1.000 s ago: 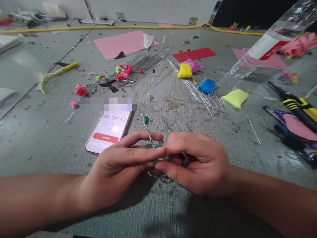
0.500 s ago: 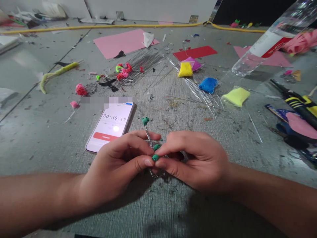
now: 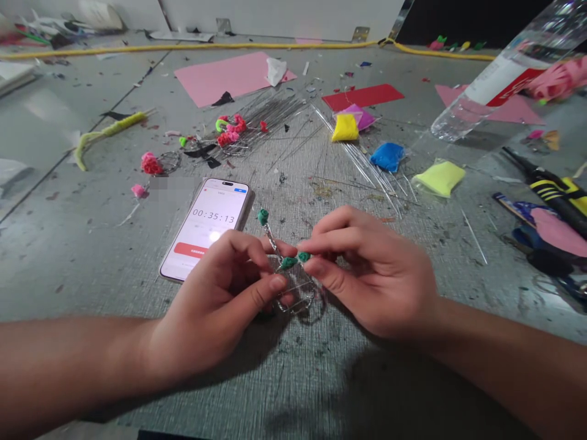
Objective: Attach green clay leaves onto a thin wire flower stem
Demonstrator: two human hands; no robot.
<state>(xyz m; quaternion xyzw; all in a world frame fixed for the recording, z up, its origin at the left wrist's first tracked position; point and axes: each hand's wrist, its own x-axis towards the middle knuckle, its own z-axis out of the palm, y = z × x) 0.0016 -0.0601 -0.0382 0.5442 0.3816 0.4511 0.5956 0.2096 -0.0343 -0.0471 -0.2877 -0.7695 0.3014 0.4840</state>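
My left hand (image 3: 220,293) is closed on a twisted silver wire frame (image 3: 298,302), its thumb and fingers pinching the wire near the middle. Small green clay roses sit on this frame: one green rose (image 3: 263,216) tops an upright twisted stem, and another green piece (image 3: 288,263) lies just above my left thumb. Between thumb and forefinger, my right hand (image 3: 367,275) pinches a green clay rose (image 3: 304,257) right beside it. Whether that rose is joined to the wire cannot be made out. Part of the frame is hidden behind my left fingers.
A phone (image 3: 206,226) showing a timer lies behind my left hand. Beyond are loose wires (image 3: 367,171), yellow (image 3: 345,128) and blue clay packets (image 3: 387,157), and red-flowered wire pieces (image 3: 232,129). A plastic bottle (image 3: 486,79) and pliers-like tools (image 3: 554,189) are at right.
My right hand has drawn up and slightly right with the green rose, away from my left thumb. The wire frame has tilted, and more of its loop shows below the fingers.
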